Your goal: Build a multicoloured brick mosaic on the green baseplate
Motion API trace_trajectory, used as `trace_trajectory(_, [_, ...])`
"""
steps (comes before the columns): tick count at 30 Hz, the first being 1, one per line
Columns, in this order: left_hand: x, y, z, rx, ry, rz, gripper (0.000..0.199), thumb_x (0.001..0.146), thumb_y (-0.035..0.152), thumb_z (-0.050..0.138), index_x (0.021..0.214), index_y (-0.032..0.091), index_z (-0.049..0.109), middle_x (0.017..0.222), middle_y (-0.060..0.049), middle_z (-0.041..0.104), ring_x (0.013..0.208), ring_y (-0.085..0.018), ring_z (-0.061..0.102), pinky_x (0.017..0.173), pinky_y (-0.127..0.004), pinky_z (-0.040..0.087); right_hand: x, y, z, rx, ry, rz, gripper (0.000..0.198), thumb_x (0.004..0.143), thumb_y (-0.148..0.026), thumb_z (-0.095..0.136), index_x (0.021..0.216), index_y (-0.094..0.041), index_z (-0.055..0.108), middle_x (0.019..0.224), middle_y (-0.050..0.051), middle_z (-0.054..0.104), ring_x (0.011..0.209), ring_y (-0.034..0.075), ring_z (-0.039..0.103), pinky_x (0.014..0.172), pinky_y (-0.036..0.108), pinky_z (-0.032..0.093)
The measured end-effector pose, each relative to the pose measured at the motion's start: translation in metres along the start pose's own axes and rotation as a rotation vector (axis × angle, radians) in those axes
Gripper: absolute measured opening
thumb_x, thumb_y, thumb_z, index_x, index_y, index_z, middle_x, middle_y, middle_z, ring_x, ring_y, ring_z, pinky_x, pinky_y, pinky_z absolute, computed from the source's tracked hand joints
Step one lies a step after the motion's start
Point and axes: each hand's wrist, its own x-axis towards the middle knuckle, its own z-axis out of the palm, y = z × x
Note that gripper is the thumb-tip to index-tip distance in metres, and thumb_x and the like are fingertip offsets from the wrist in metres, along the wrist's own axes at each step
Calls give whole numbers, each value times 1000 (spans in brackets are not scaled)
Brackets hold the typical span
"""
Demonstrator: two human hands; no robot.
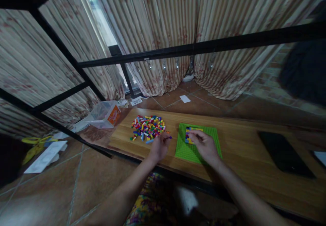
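My left hand [160, 147] is closed in a pinch beside the brick pile, with a small purple toy brick [170, 137] showing at its fingertips. A heap of loose toy bricks [150, 125] in many colours lies just beyond that hand. To the right, a green baseplate [184, 152] rests on the bench, bearing a low block of yellow, blue and dark bricks [187, 139]. Over this block my right hand [205, 146] has its fingers pinched together. Whatever they hold, if anything, is hidden, and the hand covers part of the built bricks.
The wooden bench [239, 151] carries a dark flat tablet-like object [285, 154] at the right. Beyond its left end a clear plastic box [102, 115] with an orange label stands on the floor. A black metal frame [158, 53] crosses in front of the curtains [163, 18].
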Motion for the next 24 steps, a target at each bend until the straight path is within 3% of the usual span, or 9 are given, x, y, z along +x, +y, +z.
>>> trace_trajectory(6, [-37,11,29,-394,-127,-71,20,79,9,57,97,17,56,88,-2,65,83,-14,63,75,-26,49,-28,-4,24,-40,-225,92,26,79,-43,60,84,-20,72,77,3,70,70,18,62,66,30,48])
trace_trajectory(13, [-38,15,26,-395,-180,-137,27,79,7,57,103,18,52,84,-1,65,81,-14,64,74,-26,50,-36,-3,26,-49,-222,103,25,81,-40,57,81,-20,71,75,2,71,69,18,64,66,30,49])
trace_trajectory(19, [-39,18,31,-273,-127,-198,18,79,10,58,96,16,55,82,-3,66,77,-14,64,71,-25,50,-41,0,32,-246,-132,-64,23,86,-36,52,80,-22,70,76,3,71,70,19,64,66,31,49])
trace_trajectory(24, [-31,11,39,-179,-102,-261,21,77,10,56,98,15,59,82,-3,66,76,-14,63,68,-25,50,-25,5,16,-453,-121,-268,28,93,-32,46,85,-23,71,85,6,69,80,21,63,75,34,48])
